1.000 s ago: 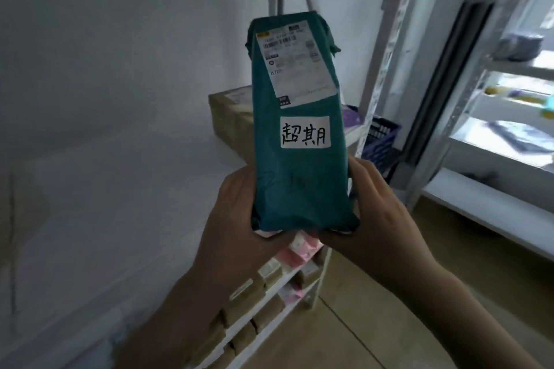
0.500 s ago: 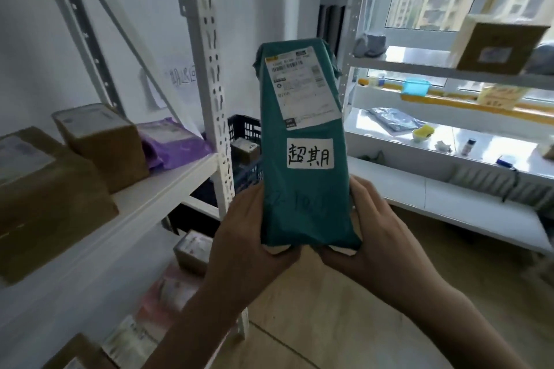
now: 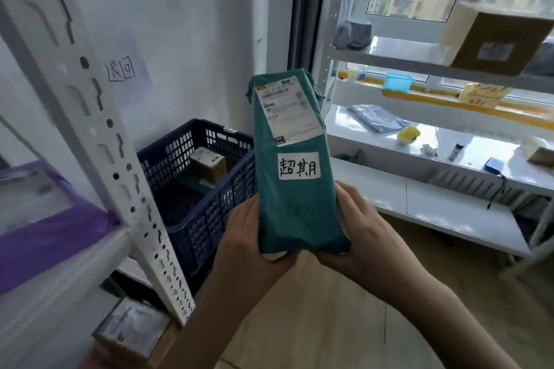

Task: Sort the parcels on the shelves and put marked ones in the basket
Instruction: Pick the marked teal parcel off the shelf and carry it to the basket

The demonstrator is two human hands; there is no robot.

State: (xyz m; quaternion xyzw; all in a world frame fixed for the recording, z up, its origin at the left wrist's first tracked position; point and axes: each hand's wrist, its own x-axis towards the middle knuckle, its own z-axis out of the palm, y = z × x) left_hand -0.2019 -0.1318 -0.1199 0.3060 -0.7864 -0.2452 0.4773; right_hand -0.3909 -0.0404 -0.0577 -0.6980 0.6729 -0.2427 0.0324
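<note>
One green parcel (image 3: 295, 165) upright in two hands' grip: left hand (image 3: 248, 252), right hand (image 3: 368, 237).

Purple parcel (image 3: 45, 219) cut off at left edge, shipping label (image 3: 289, 111) print too blurred to read, fingers of both hands hidden behind green parcel (image 3: 295, 174), basket (image 3: 207, 210) partly hidden behind shelf post (image 3: 99, 135)

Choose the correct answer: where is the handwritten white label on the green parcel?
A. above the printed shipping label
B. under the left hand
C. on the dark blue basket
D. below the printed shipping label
D: on the green parcel, the handwritten white label sits lower than the printed shipping label.
</note>
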